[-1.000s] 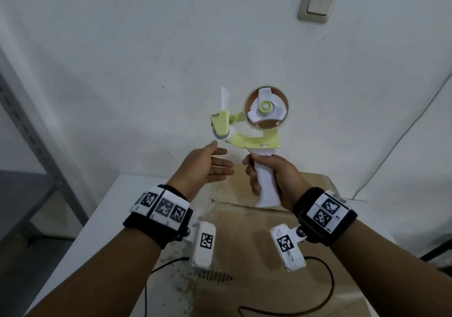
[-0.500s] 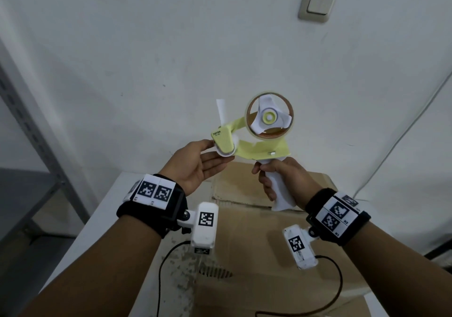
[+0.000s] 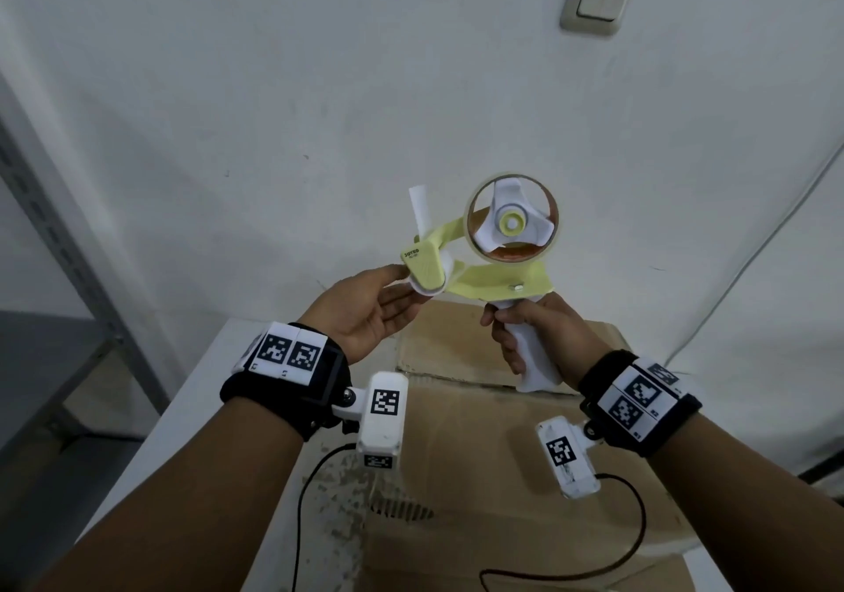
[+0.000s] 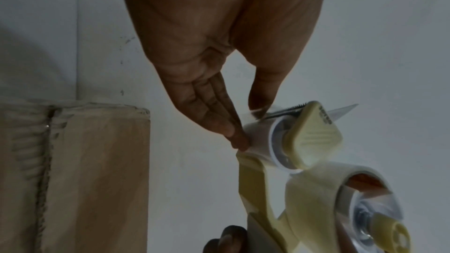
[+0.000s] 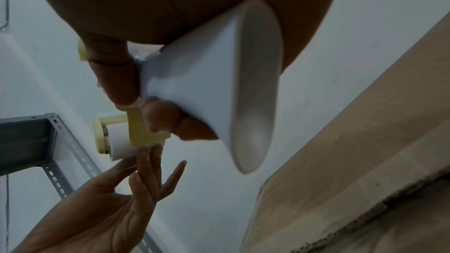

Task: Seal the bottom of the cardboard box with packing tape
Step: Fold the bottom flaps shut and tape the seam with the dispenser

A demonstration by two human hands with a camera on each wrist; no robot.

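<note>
White wall behind; the cardboard box (image 3: 461,454) lies below. The tape dispenser (image 3: 498,267) is gripped by the right hand (image 3: 543,335); its roller (image 4: 260,139) is touched by the left hand's (image 3: 365,317) straight fingers (image 4: 219,114).

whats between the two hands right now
The front of the tape dispenser: the left hand touches its white roller, the right hand grips the white handle. The head view shows this, with the cardboard box below.
</note>
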